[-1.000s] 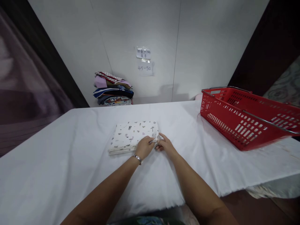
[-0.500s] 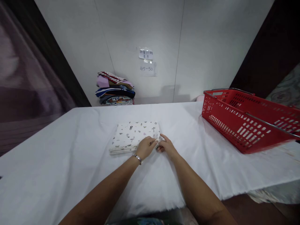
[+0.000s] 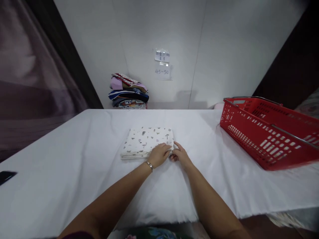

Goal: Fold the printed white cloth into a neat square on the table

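Observation:
A folded white cloth with small printed figures (image 3: 144,141) lies in the middle of the white-covered table (image 3: 74,159). My left hand (image 3: 160,154), with a bracelet at the wrist, rests on the cloth's near right corner with its fingers curled onto the fabric. My right hand (image 3: 181,154) is right beside it, pinching the same corner at the cloth's right edge. Both forearms reach in from the bottom of the view.
A red plastic basket with metal handles (image 3: 264,132) stands on the table at the right. A stack of folded coloured clothes (image 3: 128,91) sits against the back wall on the left, under paper notes (image 3: 162,64). A dark flat object (image 3: 6,176) lies at the table's left edge.
Both hands stay on the cloth's near right corner. The view has shifted a little, so cloth, basket and stack sit further right, and the dark object has come into view.

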Available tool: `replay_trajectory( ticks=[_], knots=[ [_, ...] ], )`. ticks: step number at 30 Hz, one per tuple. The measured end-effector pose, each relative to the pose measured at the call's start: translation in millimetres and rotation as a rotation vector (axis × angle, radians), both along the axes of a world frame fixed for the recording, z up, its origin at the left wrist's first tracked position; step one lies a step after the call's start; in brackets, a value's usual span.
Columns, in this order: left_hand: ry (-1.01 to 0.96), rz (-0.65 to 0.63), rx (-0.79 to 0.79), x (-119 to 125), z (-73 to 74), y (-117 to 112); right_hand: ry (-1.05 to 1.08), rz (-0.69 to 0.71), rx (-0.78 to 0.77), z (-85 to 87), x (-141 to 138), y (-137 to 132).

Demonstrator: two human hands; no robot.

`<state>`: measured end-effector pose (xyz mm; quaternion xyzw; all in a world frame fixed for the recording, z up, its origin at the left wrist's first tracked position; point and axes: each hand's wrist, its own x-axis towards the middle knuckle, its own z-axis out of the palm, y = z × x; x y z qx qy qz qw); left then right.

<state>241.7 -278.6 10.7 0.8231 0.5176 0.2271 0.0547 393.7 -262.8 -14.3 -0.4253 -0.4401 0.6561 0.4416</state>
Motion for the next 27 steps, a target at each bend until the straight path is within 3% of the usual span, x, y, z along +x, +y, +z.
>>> replay_trajectory(
  ticks=[5,12,17,19,23,25,27],
  knots=[
    [-0.007,0.004,0.0,1.5,-2.2,-3.7,0.0,0.041,-0.013,-3.1,-0.5,1.1],
    [-0.051,-0.022,-0.004,0.9,-7.2,-10.2,-0.094,-0.043,-0.035,-4.7,-3.4,-0.7],
    [-0.125,-0.05,0.064,-27.5,-3.6,-22.4,-0.1,-0.053,-0.015,-8.7,-0.7,-1.5],
    [-0.148,0.054,0.139,-54.5,-1.5,-29.0,-0.101,-0.06,-0.014,-8.6,-0.2,-1.6],
    [-0.256,0.494,0.223,-123.2,-4.2,-43.6,-0.14,-0.073,-0.03,-5.9,-1.3,-1.9],
    [-0.348,0.667,0.136,-152.3,-9.4,-52.4,-0.153,-0.079,-0.04,-5.3,-1.8,-1.8],
    [-0.431,0.748,0.022,-170.5,-15.6,-61.6,-0.155,-0.081,-0.037,-6.1,-1.6,-1.5]
  ],
)
